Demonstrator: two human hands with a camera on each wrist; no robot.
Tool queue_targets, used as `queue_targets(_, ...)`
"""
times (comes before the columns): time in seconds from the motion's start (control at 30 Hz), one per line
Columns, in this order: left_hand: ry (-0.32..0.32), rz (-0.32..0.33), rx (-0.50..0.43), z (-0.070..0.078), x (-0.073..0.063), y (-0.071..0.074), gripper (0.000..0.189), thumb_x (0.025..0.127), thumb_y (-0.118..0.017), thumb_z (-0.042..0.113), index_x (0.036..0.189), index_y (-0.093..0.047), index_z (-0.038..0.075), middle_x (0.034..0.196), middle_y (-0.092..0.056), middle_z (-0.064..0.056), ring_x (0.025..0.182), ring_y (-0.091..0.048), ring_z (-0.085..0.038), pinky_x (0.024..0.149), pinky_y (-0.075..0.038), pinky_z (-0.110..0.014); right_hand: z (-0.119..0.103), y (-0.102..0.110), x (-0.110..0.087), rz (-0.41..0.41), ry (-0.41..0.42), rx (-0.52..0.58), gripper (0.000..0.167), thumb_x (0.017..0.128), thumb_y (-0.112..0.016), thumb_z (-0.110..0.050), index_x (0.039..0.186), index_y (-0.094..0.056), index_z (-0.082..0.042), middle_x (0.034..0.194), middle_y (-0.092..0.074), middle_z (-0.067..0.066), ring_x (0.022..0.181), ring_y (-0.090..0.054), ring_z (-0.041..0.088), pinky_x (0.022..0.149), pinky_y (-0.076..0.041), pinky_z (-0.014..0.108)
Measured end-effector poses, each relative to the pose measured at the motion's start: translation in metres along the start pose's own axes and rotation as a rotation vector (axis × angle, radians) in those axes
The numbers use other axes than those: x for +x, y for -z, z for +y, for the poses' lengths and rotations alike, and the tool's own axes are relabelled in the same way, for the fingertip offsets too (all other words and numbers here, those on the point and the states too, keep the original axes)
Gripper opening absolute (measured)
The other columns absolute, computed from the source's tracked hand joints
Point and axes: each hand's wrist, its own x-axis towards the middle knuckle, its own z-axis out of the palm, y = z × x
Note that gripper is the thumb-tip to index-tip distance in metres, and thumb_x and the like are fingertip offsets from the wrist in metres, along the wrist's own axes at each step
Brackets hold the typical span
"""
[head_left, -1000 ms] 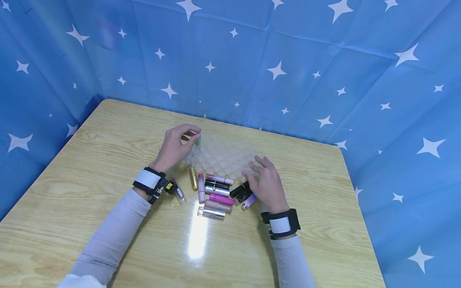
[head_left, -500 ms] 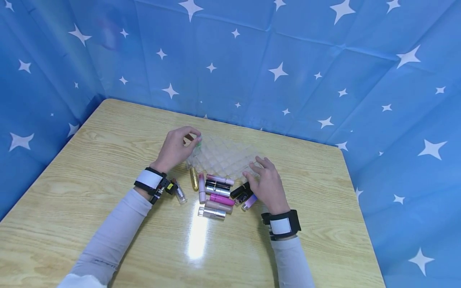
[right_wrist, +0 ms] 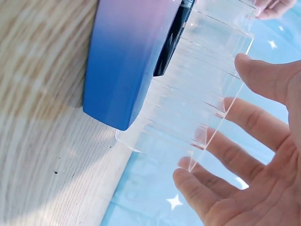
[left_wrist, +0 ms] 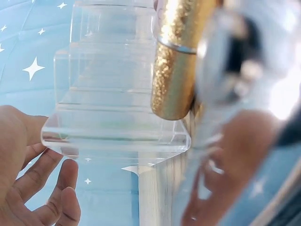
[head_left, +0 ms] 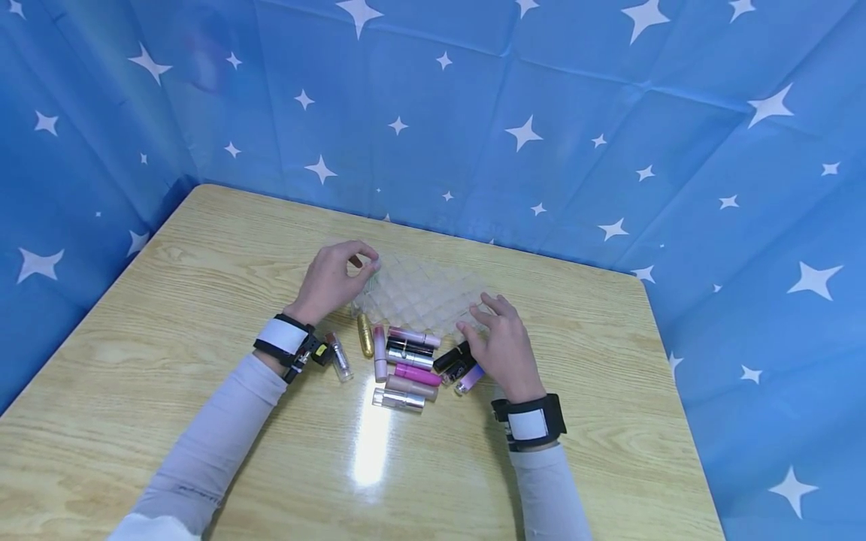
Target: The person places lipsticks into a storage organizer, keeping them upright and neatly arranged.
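At the left end of the clear, many-celled acrylic organizer (head_left: 426,293), my left hand (head_left: 331,276) holds its thumb and index fingertips low over the rim. A faint green thing (head_left: 370,284) shows through the wall just below them; I cannot tell whether the fingertips still pinch it. Loosely bent, the other fingers (left_wrist: 66,183) stand by the organizer's end in the left wrist view. My right hand (head_left: 502,346) has its fingers spread at the opposite end, fingertips along the clear edge, nothing gripped. A blue-to-pink tube (right_wrist: 122,61) lies close by it.
In front of the organizer lie several lipstick tubes: a gold one (head_left: 365,335), a bright pink one (head_left: 417,375), a silver one (head_left: 399,400) and a black one (head_left: 450,356). A clear-ended tube (head_left: 340,359) lies near the left wrist. A blue star-print curtain (head_left: 433,113) hangs behind the table.
The left hand has sunk slightly toward the organizer, and the green thing between its fingertips has gone down behind the clear wall. The right hand has stayed in place.
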Motion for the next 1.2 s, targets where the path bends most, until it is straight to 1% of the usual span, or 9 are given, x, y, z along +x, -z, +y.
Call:
queue_targets(0.2,0.003,-0.005,0.023,0.001,-0.001,-0.001,0.020,0.103,-0.073,0.023,0.117,-0.076,0.009,0.122,-0.076,-0.012,0.100,-0.069,-0.031,0.073,-0.054,-0.043,0.000,0.000,-0.001,-0.012,-0.007,0.000,0.043,0.103,-0.073,-0.033,0.132,-0.072,-0.001,0.153,-0.059,0.023,0.148,-0.048,0.049,0.122,-0.042,0.058)
queue_targets(0.33,-0.005,-0.003,0.032,0.003,-0.001,0.002,0.021,0.103,-0.074,0.024,0.118,-0.075,0.009,0.123,-0.075,-0.012,0.098,-0.069,-0.030,0.071,-0.054,-0.042,0.000,0.000,0.000,-0.008,0.000,-0.007,0.044,0.103,-0.073,-0.034,0.132,-0.072,-0.001,0.152,-0.059,0.023,0.147,-0.048,0.049,0.122,-0.042,0.058)
queue_targets(0.57,-0.063,0.015,0.036,0.013,-0.001,0.010,0.021,0.102,-0.075,0.021,0.118,-0.075,0.007,0.122,-0.076,-0.011,0.096,-0.069,-0.029,0.074,-0.054,-0.041,-0.002,0.002,0.001,-0.014,-0.003,-0.002,0.044,0.103,-0.073,-0.034,0.133,-0.072,-0.001,0.153,-0.059,0.023,0.148,-0.048,0.049,0.122,-0.042,0.058)
queue_targets(0.67,-0.095,0.005,0.026,0.019,-0.005,0.017,0.020,0.102,-0.075,0.019,0.118,-0.076,0.007,0.124,-0.076,-0.011,0.096,-0.069,-0.029,0.073,-0.053,-0.040,-0.003,0.003,0.000,-0.021,-0.013,0.006,0.045,0.103,-0.073,-0.034,0.133,-0.072,-0.001,0.154,-0.058,0.023,0.149,-0.046,0.050,0.121,-0.042,0.060)
queue_targets(0.8,-0.122,-0.029,0.034,0.029,-0.016,0.028,0.018,0.103,-0.074,0.020,0.116,-0.076,0.008,0.122,-0.077,-0.009,0.096,-0.069,-0.029,0.074,-0.053,-0.040,-0.004,0.003,-0.001,-0.035,-0.020,0.015,0.045,0.104,-0.072,-0.034,0.134,-0.071,-0.001,0.155,-0.057,0.023,0.149,-0.044,0.051,0.121,-0.041,0.061)
queue_targets(1.0,-0.128,-0.087,0.061,0.038,-0.041,0.043,0.012,0.103,-0.073,0.019,0.111,-0.078,0.012,0.112,-0.078,-0.003,0.094,-0.069,-0.026,0.076,-0.052,-0.038,-0.004,0.005,0.000,-0.058,-0.002,0.025,0.045,0.104,-0.071,-0.032,0.137,-0.070,0.000,0.156,-0.055,0.024,0.149,-0.043,0.053,0.123,-0.038,0.062)
queue_targets(1.1,-0.145,-0.132,0.079,0.042,-0.051,0.049,0.009,0.102,-0.073,0.017,0.109,-0.077,0.013,0.109,-0.077,0.000,0.094,-0.069,-0.024,0.077,-0.054,-0.037,-0.004,0.006,0.000,-0.058,-0.004,0.043,0.045,0.104,-0.073,-0.030,0.137,-0.070,0.000,0.157,-0.054,0.025,0.150,-0.043,0.053,0.123,-0.037,0.063)
queue_targets(1.2,-0.157,-0.199,0.111,0.046,-0.059,0.053,0.008,0.102,-0.072,0.015,0.109,-0.076,0.015,0.110,-0.077,0.001,0.095,-0.068,-0.021,0.078,-0.056,-0.037,-0.005,0.009,-0.001,-0.039,-0.003,0.057,0.044,0.102,-0.074,-0.027,0.136,-0.070,0.001,0.156,-0.055,0.026,0.149,-0.044,0.052,0.122,-0.038,0.064)
